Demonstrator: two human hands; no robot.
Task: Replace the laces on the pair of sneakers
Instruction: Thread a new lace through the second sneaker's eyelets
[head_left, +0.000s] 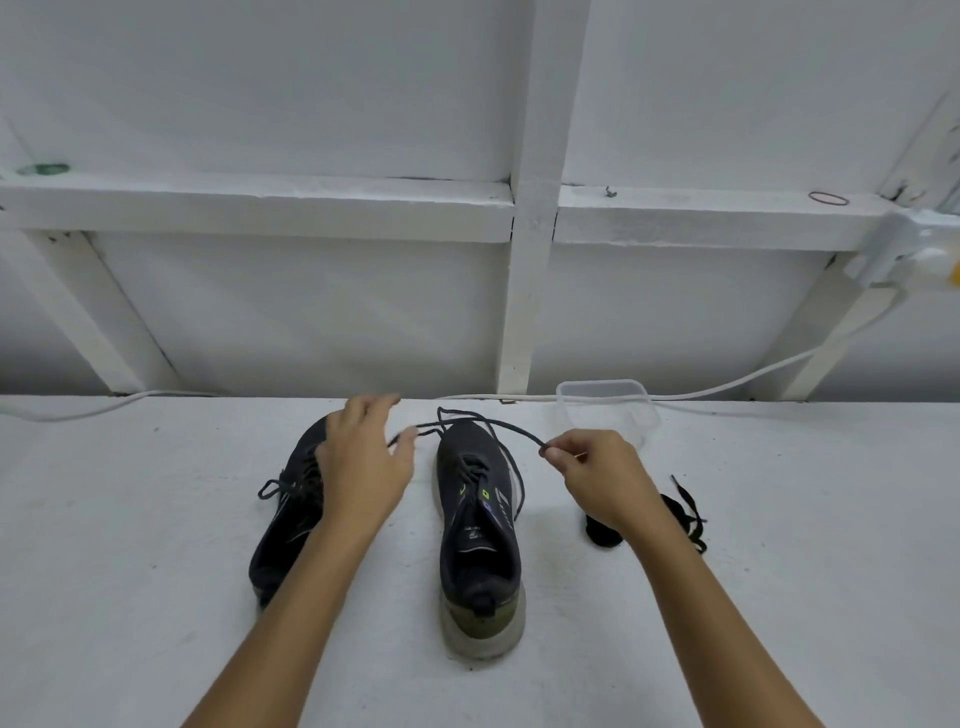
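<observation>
Dark lace (498, 423) from the right sneaker (480, 525) is pinched at one end by the right hand (597, 478). The left sneaker (291, 514) is partly hidden by the blurred, spread-fingered left hand (363, 462). Spare black laces (685, 512) are half covered by the right wrist.

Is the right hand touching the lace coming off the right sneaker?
Touching. In the head view the right hand pinches the end of the dark lace between thumb and fingertips, and the lace runs back over the right sneaker.
</observation>
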